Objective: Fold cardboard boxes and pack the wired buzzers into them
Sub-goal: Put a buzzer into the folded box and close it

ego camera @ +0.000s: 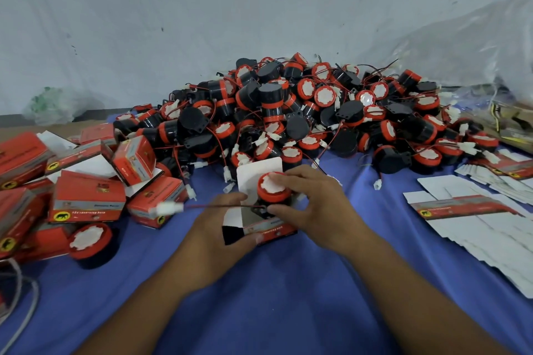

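A small red cardboard box [269,229] stands open at the centre of the blue cloth, its white lid flap [256,173] raised behind. My left hand [219,236] grips the box's left side. My right hand [314,207] holds a black-and-red wired buzzer [272,189] partly inside the box's opening. The buzzer's red and black wire [222,206] runs out to the left and ends in a white plug [167,208].
A big heap of loose buzzers [302,112] fills the back of the table. Folded red boxes [86,199] are piled at the left, with one loose buzzer [90,242] in front. Flat unfolded box blanks [476,219] lie at the right. Crumpled plastic sheeting [476,46] rises at the far right.
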